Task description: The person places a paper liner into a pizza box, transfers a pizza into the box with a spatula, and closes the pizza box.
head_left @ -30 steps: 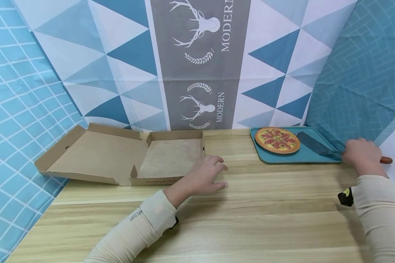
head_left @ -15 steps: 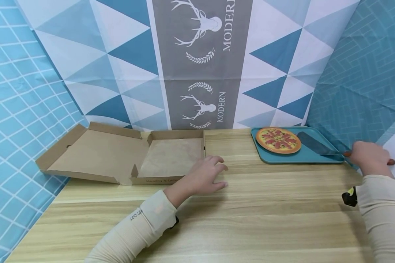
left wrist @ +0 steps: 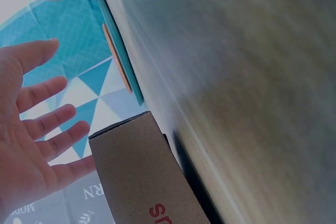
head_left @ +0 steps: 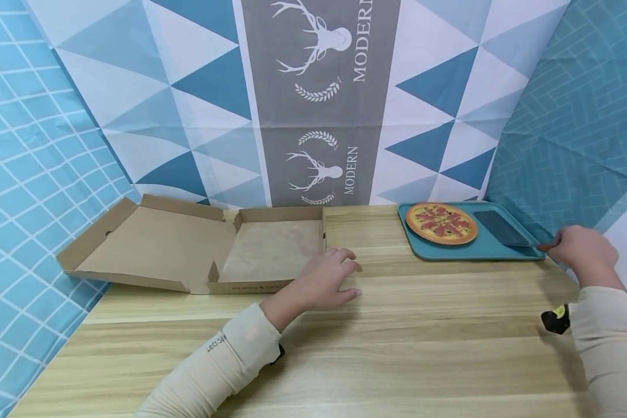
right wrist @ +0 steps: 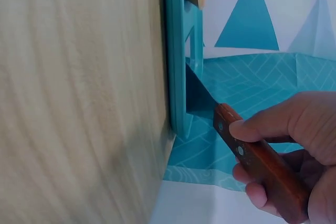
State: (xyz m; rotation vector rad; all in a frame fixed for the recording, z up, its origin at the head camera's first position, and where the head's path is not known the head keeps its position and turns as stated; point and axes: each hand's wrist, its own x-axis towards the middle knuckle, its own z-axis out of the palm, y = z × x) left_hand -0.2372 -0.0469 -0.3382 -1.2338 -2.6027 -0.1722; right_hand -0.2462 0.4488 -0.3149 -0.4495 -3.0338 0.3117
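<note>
My right hand grips the brown wooden handle of a pizza spatula, thumb along its side in the right wrist view. The flat metal blade lies over a teal tray at the back right. A pizza with pink toppings and an orange rim sits on the tray's left part, to the left of the blade. My left hand is beside the front right corner of an open cardboard pizza box. Its fingers are spread and hold nothing, as the left wrist view confirms.
The box's lid is folded out flat to the left, near the blue tiled wall cloth. A patterned cloth hangs behind the wooden table. Bare tabletop lies between box and tray.
My right hand has shifted its hold on the spatula's handle, and the blade has turned slightly and moved a little to the right, away from the pizza. My left hand stays in place.
</note>
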